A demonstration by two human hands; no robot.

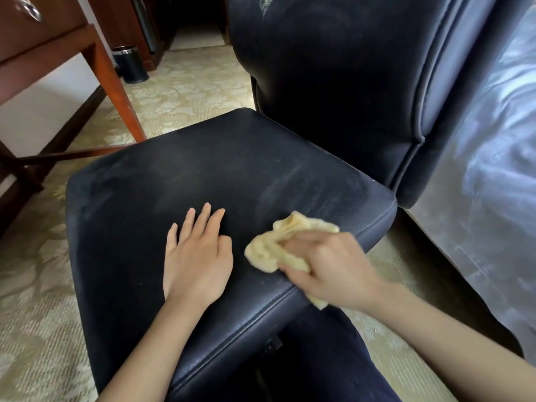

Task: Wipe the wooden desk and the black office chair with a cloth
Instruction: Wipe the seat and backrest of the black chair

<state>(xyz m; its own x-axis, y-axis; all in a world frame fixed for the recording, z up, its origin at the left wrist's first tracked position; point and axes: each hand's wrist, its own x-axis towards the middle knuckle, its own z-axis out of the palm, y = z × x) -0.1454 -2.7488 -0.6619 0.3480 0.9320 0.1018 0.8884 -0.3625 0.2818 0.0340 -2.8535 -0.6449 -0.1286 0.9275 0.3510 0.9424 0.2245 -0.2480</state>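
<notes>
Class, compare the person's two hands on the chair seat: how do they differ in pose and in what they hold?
The left hand lies flat with straight fingers; the right hand is curled. The left hand holds nothing; the right hand grips a yellow cloth. The left hand looks sharp, while the right hand is blurred. Both are bare and over the black chair seat.

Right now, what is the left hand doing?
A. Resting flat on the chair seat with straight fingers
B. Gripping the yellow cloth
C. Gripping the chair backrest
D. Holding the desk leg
A. The left hand lies palm down on the black chair seat, holding nothing, while the right hand grips the yellow cloth near the seat's front edge.
</notes>
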